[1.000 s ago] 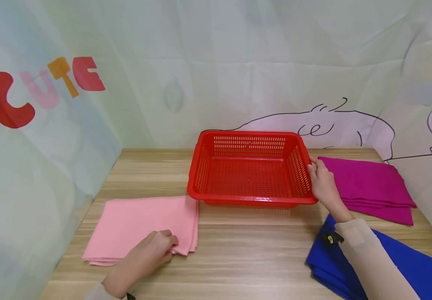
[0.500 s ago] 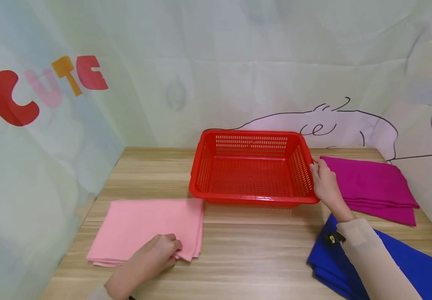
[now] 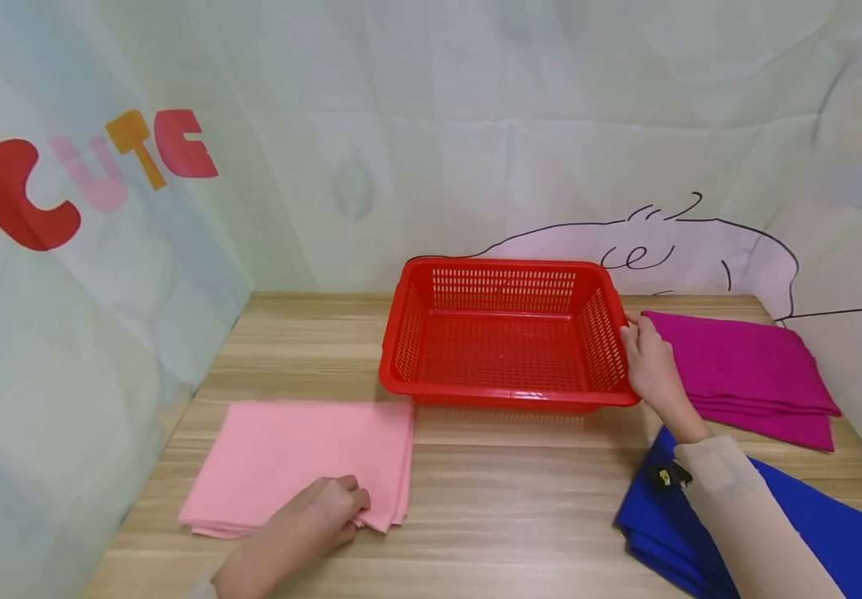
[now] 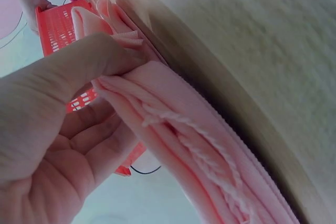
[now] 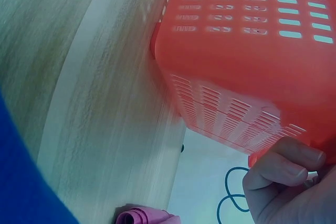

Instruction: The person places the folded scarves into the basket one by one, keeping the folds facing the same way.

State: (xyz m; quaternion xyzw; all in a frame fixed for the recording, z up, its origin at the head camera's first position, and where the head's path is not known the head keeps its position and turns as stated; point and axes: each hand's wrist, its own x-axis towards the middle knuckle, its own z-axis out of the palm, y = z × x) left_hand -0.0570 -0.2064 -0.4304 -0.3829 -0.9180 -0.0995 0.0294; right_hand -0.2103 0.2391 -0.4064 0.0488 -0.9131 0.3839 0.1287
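In the head view, a folded pink cloth lies at the left of the table. My left hand pinches its near right edge, with the thumb on top of the layers in the left wrist view, where the folded pink edge shows close up. A red plastic basket with slotted walls stands at the back middle. My right hand grips its right rim. In the right wrist view, curled fingers hold the rim of the basket; the thumb is hidden there.
A folded magenta cloth lies at the back right, beside my right hand. Under my right forearm is a folded blue cloth. Printed fabric walls border the wooden table.
The pink cloth has slid slightly right and toward me with my left hand, which keeps its pinch. My right hand stays on the basket rim. The head view has shifted slightly.
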